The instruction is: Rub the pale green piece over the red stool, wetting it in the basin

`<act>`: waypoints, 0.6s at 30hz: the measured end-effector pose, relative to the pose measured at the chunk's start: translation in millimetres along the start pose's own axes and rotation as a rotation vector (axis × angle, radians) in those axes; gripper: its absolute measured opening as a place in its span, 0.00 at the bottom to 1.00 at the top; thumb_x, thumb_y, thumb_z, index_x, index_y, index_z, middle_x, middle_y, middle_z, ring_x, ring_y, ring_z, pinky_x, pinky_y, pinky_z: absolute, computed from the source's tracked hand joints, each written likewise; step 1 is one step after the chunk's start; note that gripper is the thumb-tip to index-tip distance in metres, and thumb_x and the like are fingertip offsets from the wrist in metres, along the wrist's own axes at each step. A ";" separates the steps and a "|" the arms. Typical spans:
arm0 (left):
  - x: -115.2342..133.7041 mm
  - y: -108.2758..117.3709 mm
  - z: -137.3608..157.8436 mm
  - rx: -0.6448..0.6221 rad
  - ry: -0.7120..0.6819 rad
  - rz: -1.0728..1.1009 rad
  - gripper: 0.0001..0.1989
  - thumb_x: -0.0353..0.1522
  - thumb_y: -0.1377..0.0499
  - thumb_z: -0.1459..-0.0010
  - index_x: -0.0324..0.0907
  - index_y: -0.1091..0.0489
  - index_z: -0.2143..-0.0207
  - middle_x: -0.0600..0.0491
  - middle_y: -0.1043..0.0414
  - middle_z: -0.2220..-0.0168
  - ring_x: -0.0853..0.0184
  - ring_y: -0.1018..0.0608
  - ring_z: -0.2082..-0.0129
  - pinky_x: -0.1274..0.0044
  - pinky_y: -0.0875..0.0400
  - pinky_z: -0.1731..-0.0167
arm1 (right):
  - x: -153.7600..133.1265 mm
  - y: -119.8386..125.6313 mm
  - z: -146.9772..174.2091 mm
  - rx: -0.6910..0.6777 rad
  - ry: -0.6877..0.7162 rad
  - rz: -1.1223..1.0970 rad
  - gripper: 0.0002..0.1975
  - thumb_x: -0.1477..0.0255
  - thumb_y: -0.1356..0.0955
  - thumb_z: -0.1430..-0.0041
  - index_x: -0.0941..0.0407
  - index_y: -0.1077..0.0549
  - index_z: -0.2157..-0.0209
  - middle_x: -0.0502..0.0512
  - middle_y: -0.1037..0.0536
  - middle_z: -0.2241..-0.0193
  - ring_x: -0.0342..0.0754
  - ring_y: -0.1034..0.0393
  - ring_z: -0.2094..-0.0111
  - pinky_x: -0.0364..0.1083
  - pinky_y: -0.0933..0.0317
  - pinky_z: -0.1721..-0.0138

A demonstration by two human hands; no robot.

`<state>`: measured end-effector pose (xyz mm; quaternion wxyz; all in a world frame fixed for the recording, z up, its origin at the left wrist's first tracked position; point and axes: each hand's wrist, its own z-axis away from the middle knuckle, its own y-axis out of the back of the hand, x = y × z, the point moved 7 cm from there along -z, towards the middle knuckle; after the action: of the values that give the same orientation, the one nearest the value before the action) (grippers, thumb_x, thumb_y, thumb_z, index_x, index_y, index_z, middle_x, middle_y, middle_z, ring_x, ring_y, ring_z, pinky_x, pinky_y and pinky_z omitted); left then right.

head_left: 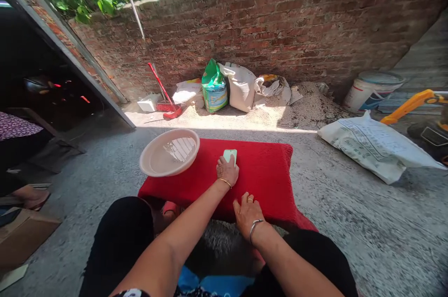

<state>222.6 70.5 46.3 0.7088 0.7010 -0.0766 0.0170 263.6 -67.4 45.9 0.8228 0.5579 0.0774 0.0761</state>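
Note:
My left hand (227, 172) is closed on a pale green, flat rectangular block (230, 154), pressed against the red cloth; I cannot tell its exact kind. The red cloth (264, 166) has a towel-like texture. It covers a low table or bench and hangs over its near side. My right hand (248, 213) rests on the cloth's near edge, fingers apart, with nothing in it. At the cloth's far left corner stands a wide pale pink basin (149, 166) holding water that reflects light.
Behind lie a red-handled dustpan (171, 113), a green bag (214, 96) and a white sack (241, 87) by the brick wall (262, 31). Another white sack (378, 143) and a bucket (371, 92) are at right. A cardboard box (28, 236) and a person's foot (33, 196) are left.

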 end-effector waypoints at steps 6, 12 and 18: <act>113.7 -9.1 10.7 -0.112 -0.371 0.153 0.26 0.42 0.48 0.43 0.62 0.44 0.41 0.51 0.37 0.53 0.62 0.32 0.57 0.73 0.36 0.57 | -2.0 -2.2 -1.3 0.004 0.031 -0.044 0.25 0.81 0.43 0.42 0.62 0.33 0.44 0.74 0.36 0.43 0.61 0.39 0.44 0.58 0.40 0.52; 3.8 28.1 -45.8 0.034 -0.033 0.119 0.25 0.38 0.52 0.40 0.50 0.42 0.39 0.43 0.38 0.52 0.55 0.32 0.53 0.67 0.38 0.55 | -1.7 -8.6 3.0 0.016 0.001 -0.038 0.26 0.80 0.45 0.39 0.60 0.40 0.39 0.76 0.44 0.40 0.61 0.44 0.40 0.61 0.47 0.47; -79.6 45.2 -83.4 0.103 0.242 0.062 0.26 0.34 0.54 0.39 0.36 0.43 0.40 0.33 0.41 0.49 0.47 0.34 0.50 0.61 0.40 0.55 | -4.1 -11.5 0.7 0.013 -0.008 -0.051 0.26 0.80 0.45 0.38 0.60 0.41 0.39 0.76 0.44 0.40 0.63 0.45 0.40 0.62 0.47 0.47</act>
<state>145.1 161.0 80.0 0.6753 0.7264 -0.0112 0.1274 260.1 -73.1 35.6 0.8210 0.5615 0.0888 0.0523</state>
